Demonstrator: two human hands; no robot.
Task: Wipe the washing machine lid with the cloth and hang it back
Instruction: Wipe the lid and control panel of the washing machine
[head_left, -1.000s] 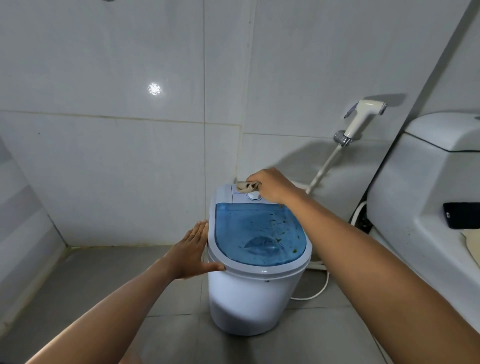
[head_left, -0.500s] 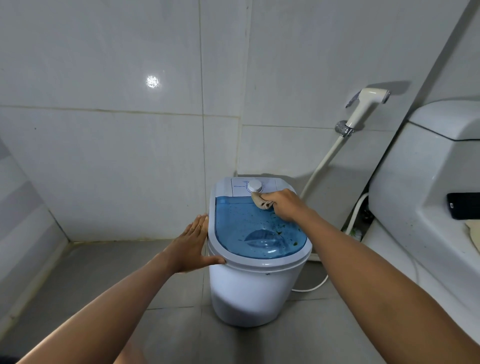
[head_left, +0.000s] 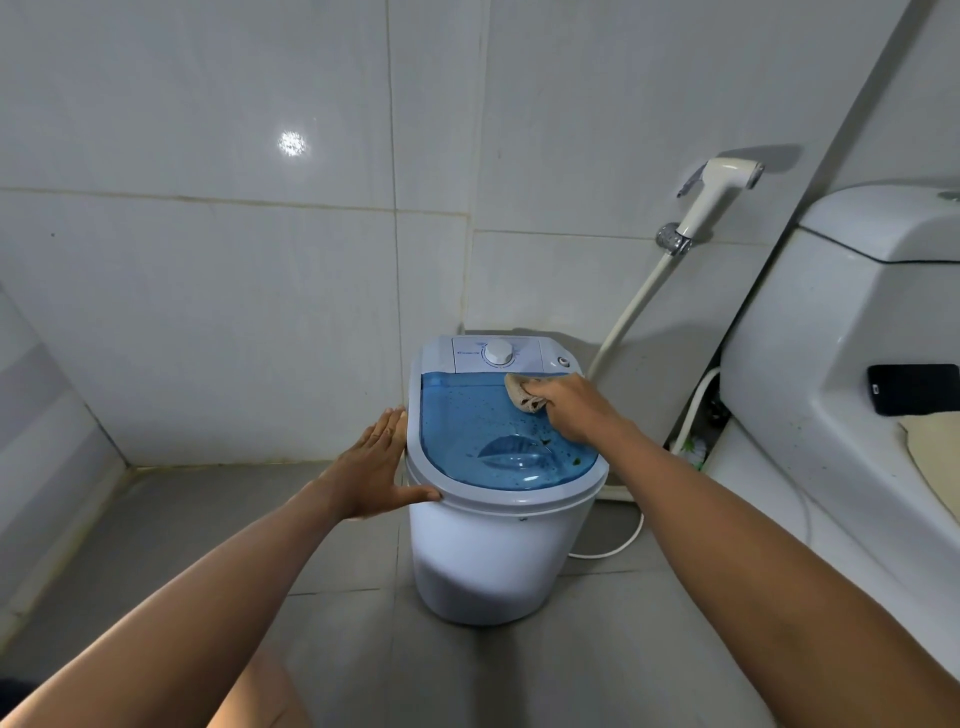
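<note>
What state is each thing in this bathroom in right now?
Washing machine lid: closed, speckled with dirt.
Cloth: bunched in the right hand, pressed on the lid's far right corner.
Right hand: closed around the cloth.
Left hand: open, flat against the machine's left rim.
Spray nozzle: hung in its wall holder.
Toilet tank lid: on.
Phone: screen dark, resting on the toilet.

Hands: two, left hand and right hand
Cloth: one
Washing machine: one
Blue lid: one
Dial: one
Spray nozzle: one
Toilet: one
Phone: one
</note>
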